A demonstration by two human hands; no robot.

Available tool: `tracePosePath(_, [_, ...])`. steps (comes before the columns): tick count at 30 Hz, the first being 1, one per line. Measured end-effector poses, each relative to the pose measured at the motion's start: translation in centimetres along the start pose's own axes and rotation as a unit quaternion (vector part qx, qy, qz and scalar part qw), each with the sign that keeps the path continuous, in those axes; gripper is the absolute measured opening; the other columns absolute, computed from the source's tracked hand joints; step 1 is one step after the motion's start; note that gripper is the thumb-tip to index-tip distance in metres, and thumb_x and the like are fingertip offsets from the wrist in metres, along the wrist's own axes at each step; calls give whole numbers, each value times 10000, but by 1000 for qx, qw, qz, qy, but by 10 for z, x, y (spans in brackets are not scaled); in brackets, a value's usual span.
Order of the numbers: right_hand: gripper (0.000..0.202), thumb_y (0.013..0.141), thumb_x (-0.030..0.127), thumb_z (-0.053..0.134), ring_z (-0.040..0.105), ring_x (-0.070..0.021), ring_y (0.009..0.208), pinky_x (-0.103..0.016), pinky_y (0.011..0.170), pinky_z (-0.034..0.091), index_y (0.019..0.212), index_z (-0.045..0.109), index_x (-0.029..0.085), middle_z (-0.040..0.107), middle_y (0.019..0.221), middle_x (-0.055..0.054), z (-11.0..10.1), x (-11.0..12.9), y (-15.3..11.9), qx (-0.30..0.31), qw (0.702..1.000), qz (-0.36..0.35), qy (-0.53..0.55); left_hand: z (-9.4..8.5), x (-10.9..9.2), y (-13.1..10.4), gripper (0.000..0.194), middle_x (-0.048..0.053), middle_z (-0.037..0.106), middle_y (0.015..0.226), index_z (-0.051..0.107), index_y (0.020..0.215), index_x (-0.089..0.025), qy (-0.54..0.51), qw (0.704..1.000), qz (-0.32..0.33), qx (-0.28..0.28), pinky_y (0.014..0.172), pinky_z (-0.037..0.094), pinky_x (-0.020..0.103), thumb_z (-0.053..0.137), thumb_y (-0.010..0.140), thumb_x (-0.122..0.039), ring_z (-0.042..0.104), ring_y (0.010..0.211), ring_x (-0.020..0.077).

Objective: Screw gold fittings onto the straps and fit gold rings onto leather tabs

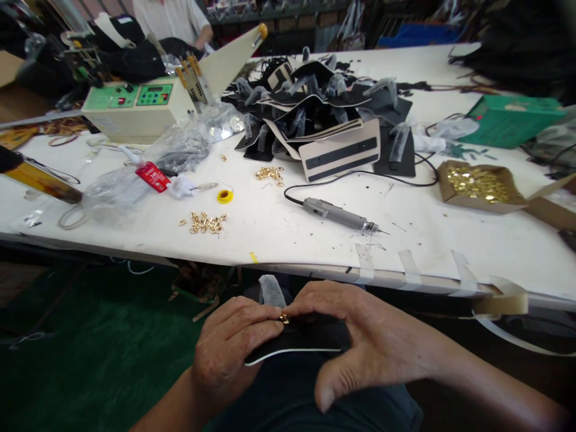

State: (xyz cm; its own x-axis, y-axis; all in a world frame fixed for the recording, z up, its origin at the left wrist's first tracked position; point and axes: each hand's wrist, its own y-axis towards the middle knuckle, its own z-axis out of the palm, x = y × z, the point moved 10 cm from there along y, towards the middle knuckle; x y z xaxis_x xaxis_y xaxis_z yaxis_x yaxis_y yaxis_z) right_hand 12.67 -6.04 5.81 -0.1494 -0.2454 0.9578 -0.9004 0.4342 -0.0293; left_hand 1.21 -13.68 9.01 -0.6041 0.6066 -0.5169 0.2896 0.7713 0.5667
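A black panel [297,337] with a pale edge lies over my lap, below the table's front edge. My left hand [238,336] grips its left side, fingers pressed together beside a small gold metal piece [284,318]. My right hand [355,330] reaches over the panel from the right, its index fingertip at the gold piece and its thumb spread well away. A plastic-wrapped tab [272,292] sticks up from the panel's far side. Whether my right fingertips pinch anything is hard to see.
On the white table [270,240] lie gold pieces [207,223], a yellow ring [225,196], a grey electric screwdriver [337,215] with its cord, and a pile of black panels [315,120]. A carton of gold parts [481,186] stands right. Behind the machine [139,108] is another person [175,21].
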Motion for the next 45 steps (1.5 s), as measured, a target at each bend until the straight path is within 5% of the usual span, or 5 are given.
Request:
tracePosePath(7, [371,902,61,655,675,-226,977,-368,908,481,1229,707,230,760,1048,-65,9,11,-2,-89,978,-66,-178,-2,2,4,294,109,799,1046,726,1070,-108,-17,1000,-17,-15,800,610,315,773,826,49,740,933,174])
tracePosePath(32, [248,912,81,638,643,-192,895,-345,839,420,1117,712,199,730,950,-39,16,0,1,-58,982,-69,-166,7,12,2,266,51,780,914,716,1043,-152,-84,994,-65,-16,804,617,290,722,860,41,726,854,146])
tracePosePath(36, [217,925,97,626,653,-188,901,-327,838,429,1078,739,200,748,962,-34,8,-9,9,-53,987,-29,-149,13,34,3,164,27,767,868,746,962,-178,-106,985,-138,-20,745,592,255,697,902,-33,724,797,139])
tracePosePath(41, [133,924,191,632,631,-165,784,-264,696,431,928,765,194,736,850,2,-20,-42,32,-64,992,79,-81,42,103,-2,82,9,784,812,793,915,-184,-166,917,-361,38,648,562,250,746,868,-232,722,728,170])
tracePosePath(45, [204,873,358,696,582,-149,672,-237,576,383,842,763,168,673,712,23,-45,-80,58,-53,983,172,-33,70,151,-1,301,44,813,924,787,1001,-157,-320,802,-500,65,757,587,304,829,749,-316,746,840,223])
